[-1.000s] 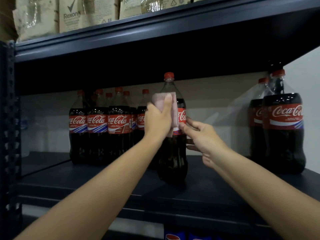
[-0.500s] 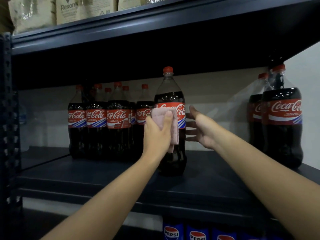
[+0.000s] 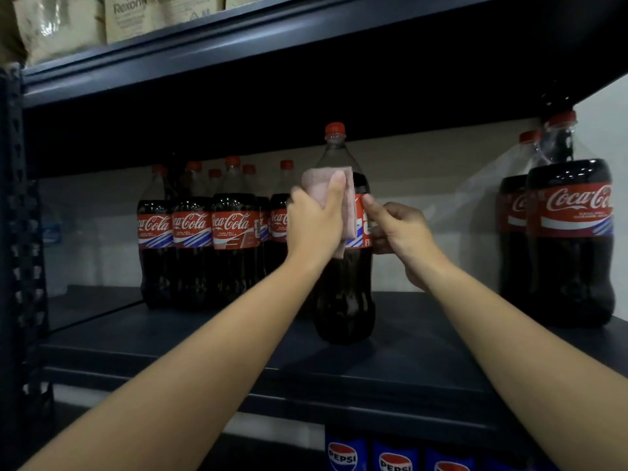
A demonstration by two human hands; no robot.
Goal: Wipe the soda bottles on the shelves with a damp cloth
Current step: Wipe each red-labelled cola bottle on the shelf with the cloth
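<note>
A tall Coca-Cola bottle (image 3: 345,300) with a red cap stands upright alone near the front of the dark shelf (image 3: 390,368). My left hand (image 3: 314,226) presses a folded pink cloth (image 3: 323,185) against the bottle's shoulder and label. My right hand (image 3: 397,232) grips the bottle's right side at label height, thumb on the front. A cluster of several smaller Coca-Cola bottles (image 3: 197,232) stands behind to the left. Plastic-wrapped large Coca-Cola bottles (image 3: 571,239) stand at the right.
The upper shelf (image 3: 238,45) hangs low over the bottle caps and carries wrapped Rexona packs (image 3: 125,11). Pepsi bottles (image 3: 394,460) show on the level below. A perforated metal upright (image 3: 20,232) runs down the left edge.
My right hand, spread open beside the bottle half a second ago, has closed on its right side. The cloth in my left hand has slid up toward the bottle's shoulder.
</note>
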